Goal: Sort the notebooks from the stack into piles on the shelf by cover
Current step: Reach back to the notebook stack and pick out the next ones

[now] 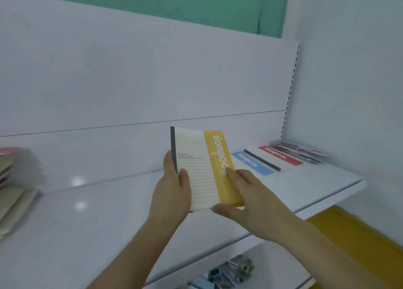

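While the left hand [172, 192] has its fingers curled round the dark spine edge, the right hand [246, 199] pinches the yellow notebook [202, 169] at its yellow side, held tilted above the shelf [305, 186]. Blue notebook [253, 163] and red notebook [281, 155] lie further right; the stack [13, 188] sits far left.

Both your forearms reach forward and up from the lower edge of view. Your left hand [174, 186] is upright, thumb in front and fingers curled behind what it grips. Your right hand [244, 192] comes in from the right, forefinger stretched flat, thumb pressed underneath, pinching the same item.
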